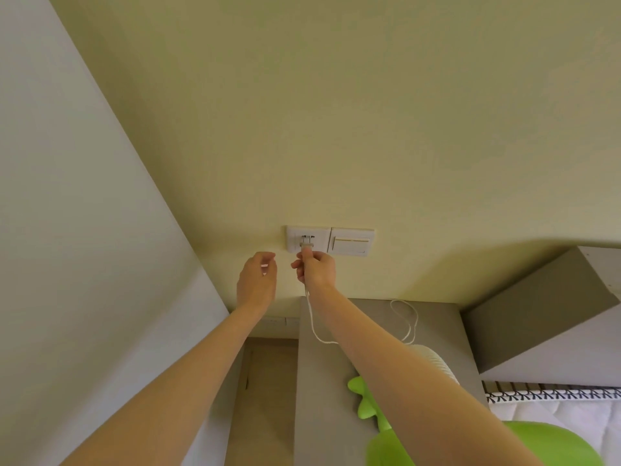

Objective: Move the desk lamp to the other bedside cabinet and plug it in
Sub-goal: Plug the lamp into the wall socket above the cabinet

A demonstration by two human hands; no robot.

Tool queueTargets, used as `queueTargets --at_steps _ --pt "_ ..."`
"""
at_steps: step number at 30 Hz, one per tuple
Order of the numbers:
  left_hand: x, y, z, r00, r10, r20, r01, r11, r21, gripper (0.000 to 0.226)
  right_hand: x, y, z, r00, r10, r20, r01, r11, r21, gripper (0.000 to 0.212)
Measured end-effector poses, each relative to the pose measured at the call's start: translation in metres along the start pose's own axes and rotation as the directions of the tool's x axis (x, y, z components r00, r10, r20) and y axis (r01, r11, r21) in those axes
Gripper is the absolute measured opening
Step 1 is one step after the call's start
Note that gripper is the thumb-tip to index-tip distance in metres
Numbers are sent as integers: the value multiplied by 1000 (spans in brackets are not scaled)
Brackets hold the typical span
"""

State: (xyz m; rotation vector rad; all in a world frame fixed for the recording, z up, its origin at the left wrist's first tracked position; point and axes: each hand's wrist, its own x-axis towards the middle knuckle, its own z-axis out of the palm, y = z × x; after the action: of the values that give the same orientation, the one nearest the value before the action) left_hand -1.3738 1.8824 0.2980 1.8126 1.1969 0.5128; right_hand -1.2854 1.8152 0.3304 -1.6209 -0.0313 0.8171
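A white wall socket [295, 237] sits on the pale yellow wall, beside a white light switch [352, 243]. My right hand [317, 269] pinches the white plug [306, 245], whose prongs are at the socket's slots. The white cord [314, 326] hangs from my fist down over the grey bedside cabinet [322, 381] and loops at the cabinet's back. The lamp [433, 359] shows only as a white ribbed piece behind my right forearm. My left hand [257, 280] hovers just left of the plug, fingers loosely curled, holding nothing.
A green leaf-shaped object [368, 403] and a green rounded shape [554, 445] lie at the cabinet's right. The grey headboard [537, 307] and a white quilted bed [571, 418] are at the right. A grey-white side wall [67, 230] closes the left.
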Motion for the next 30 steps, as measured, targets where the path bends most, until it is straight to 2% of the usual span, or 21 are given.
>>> queueTargets --at_steps 8,19,27,30 --pt "8 10 -9 996 78 -46 -77 997 31 40 -10 -6 7 996 -34 -85 36 999 27 32" --pt "-1 11 -5 998 64 -3 -63 995 81 48 -11 -4 3 994 -59 -95 63 998 32 32" --pt "-3 14 -2 996 84 -8 -82 987 141 52 1 -16 1 996 -22 -83 20 1000 -20 36" --pt "-6 17 -4 990 114 -82 -99 980 175 56 3 -13 -5 1000 16 -14 -16 999 -45 29"
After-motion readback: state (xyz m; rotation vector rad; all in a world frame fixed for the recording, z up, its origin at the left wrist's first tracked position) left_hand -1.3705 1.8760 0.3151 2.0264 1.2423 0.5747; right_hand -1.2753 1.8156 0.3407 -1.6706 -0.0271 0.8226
